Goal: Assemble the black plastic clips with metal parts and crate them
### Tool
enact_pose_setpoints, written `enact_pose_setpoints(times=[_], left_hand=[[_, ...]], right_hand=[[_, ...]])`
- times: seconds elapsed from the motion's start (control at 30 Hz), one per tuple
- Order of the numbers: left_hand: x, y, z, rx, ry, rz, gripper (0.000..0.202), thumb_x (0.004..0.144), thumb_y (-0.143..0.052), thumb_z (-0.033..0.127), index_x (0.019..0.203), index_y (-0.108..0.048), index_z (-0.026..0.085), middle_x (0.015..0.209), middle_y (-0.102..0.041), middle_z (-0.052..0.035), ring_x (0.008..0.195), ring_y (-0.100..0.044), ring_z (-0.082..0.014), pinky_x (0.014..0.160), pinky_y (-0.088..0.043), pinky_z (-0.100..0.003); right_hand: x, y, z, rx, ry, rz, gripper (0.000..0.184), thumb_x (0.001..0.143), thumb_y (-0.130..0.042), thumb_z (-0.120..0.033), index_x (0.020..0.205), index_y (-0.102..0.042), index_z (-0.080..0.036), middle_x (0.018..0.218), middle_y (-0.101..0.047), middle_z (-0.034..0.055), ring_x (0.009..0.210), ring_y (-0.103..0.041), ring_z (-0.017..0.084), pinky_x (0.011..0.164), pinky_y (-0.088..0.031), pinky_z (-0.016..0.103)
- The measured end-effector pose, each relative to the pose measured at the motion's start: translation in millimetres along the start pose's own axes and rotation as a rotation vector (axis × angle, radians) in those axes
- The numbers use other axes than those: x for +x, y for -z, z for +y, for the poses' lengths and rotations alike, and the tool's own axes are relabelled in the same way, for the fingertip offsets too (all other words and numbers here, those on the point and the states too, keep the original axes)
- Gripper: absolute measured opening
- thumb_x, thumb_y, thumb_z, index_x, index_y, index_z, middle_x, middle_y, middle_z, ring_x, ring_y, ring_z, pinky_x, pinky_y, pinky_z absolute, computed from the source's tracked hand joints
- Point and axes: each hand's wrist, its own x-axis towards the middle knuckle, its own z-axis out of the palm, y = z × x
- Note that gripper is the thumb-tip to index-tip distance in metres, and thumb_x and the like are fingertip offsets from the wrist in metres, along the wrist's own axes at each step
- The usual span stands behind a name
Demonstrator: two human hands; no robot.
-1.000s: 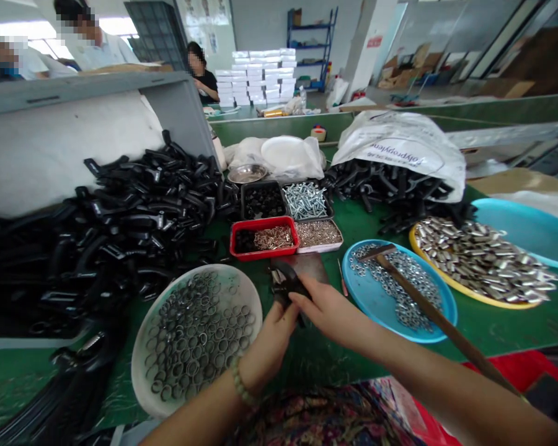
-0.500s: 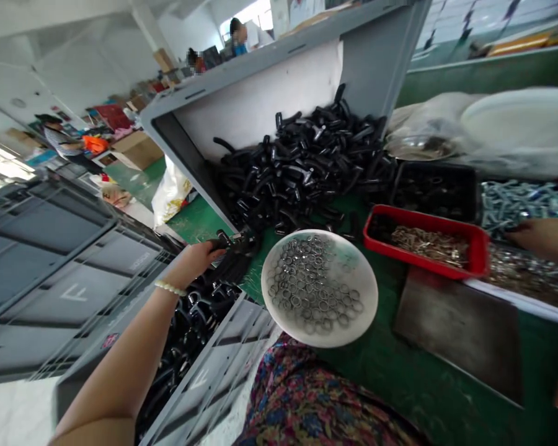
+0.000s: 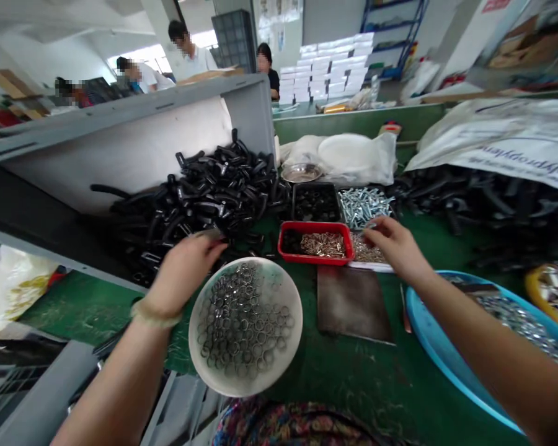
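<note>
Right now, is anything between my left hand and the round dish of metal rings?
Nothing visible does. Your left hand is right at the upper left edge of the round dish, and no object lies between them.

The green bench (image 3: 348, 384) carried a heap of black plastic parts (image 3: 190, 210) spilling from a tipped gray crate (image 3: 121, 124), with a white dish (image 3: 204, 353) of steel rings just beside it. Past the dish sat a red tray (image 3: 316, 243), a black tray (image 3: 316, 203), a tray of screws (image 3: 365, 206) and a steel plate (image 3: 353, 303), while a blue basin (image 3: 437, 347) and a yellow dish (image 3: 534, 291) of metal sleeves lay to the right. A white sack (image 3: 493, 133) and a white bag (image 3: 348, 155) lay at the far side, the bag beside a small steel bowl (image 3: 301, 172).
</note>
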Motion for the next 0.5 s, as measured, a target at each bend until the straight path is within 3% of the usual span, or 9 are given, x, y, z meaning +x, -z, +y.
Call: enact_pose_setpoints(times=[0.07, 0.13, 0.2, 0.27, 0.33, 0.43, 0.5], left_hand=[[76.5, -25.4, 75.4, -0.165, -0.230, -0.081, 0.029, 0.089, -0.044, 0.038, 0.104, -0.062, 0.021, 0.108, -0.067, -0.0066, 0.100, -0.061, -0.0198, 0.091, -0.043, -0.030], [143.7, -58.1, 137.3, -0.224, -0.181, -0.194, 0.023, 0.088, -0.051, 0.031, 0.100, -0.064, 0.017, 0.107, -0.067, -0.0090, 0.102, -0.060, -0.0197, 0.091, -0.042, -0.029], [189.7, -88.1, 178.5, -0.237, -0.157, -0.247, 0.020, 0.085, -0.057, 0.026, 0.099, -0.064, 0.014, 0.104, -0.067, -0.0118, 0.101, -0.061, -0.0213, 0.089, -0.044, -0.031], [214.1, -109.6, 199.4, -0.247, -0.138, -0.294, 0.022, 0.083, -0.061, 0.025, 0.100, -0.063, 0.011, 0.103, -0.066, -0.0126, 0.098, -0.061, -0.0220, 0.087, -0.047, -0.035], [224.2, -121.1, 204.4, -0.270, -0.124, -0.323, 0.025, 0.083, -0.061, 0.027, 0.102, -0.062, 0.011, 0.104, -0.064, -0.0112, 0.097, -0.061, -0.0216, 0.085, -0.048, -0.039], [224.2, -121.9, 198.5, -0.342, -0.116, -0.303, 0.022, 0.079, -0.065, 0.020, 0.099, -0.063, 0.011, 0.103, -0.064, -0.0126, 0.102, -0.060, -0.0242, 0.089, -0.046, -0.039], [212.3, -116.4, 196.3, -0.395, -0.128, -0.254, 0.022, 0.076, -0.064, 0.014, 0.099, -0.063, 0.011, 0.105, -0.064, -0.0145, 0.106, -0.058, -0.0248, 0.093, -0.043, -0.036]], right_hand=[[-35.2, -8.2, -14.6, 0.205, 0.048, -0.105, 0.014, 0.081, -0.056, -0.034, 0.084, -0.054, -0.020, 0.068, -0.061, -0.0003, 0.064, -0.060, 0.014, 0.061, -0.048, 0.025], [-71.7, -11.8, -24.7, 0.271, 0.066, -0.179, 0.014, 0.085, -0.053, -0.033, 0.089, -0.056, -0.020, 0.086, -0.064, 0.0029, 0.073, -0.061, 0.015, 0.068, -0.049, 0.027], [-103.2, -8.8, -24.8, 0.227, 0.045, -0.204, 0.013, 0.086, -0.052, -0.032, 0.091, -0.056, -0.021, 0.089, -0.063, 0.0031, 0.075, -0.060, 0.015, 0.068, -0.049, 0.027], [-126.0, 0.0, -15.1, 0.142, 0.001, -0.160, 0.011, 0.085, -0.053, -0.031, 0.089, -0.057, -0.021, 0.078, -0.060, 0.0011, 0.069, -0.058, 0.014, 0.061, -0.047, 0.025], [-139.0, 11.4, -1.0, 0.097, -0.044, -0.081, 0.010, 0.084, -0.054, -0.031, 0.088, -0.057, -0.021, 0.069, -0.056, -0.0007, 0.062, -0.056, 0.014, 0.055, -0.044, 0.024], [-142.2, 24.8, 13.9, 0.115, -0.060, 0.038, 0.011, 0.084, -0.055, -0.030, 0.091, -0.057, -0.021, 0.066, -0.057, -0.0012, 0.059, -0.056, 0.014, 0.052, -0.044, 0.023], [-136.4, 27.1, 15.0, 0.108, 0.003, 0.137, 0.010, 0.083, -0.056, -0.028, 0.091, -0.057, -0.022, 0.069, -0.059, -0.0006, 0.061, -0.058, 0.014, 0.054, -0.046, 0.023]])
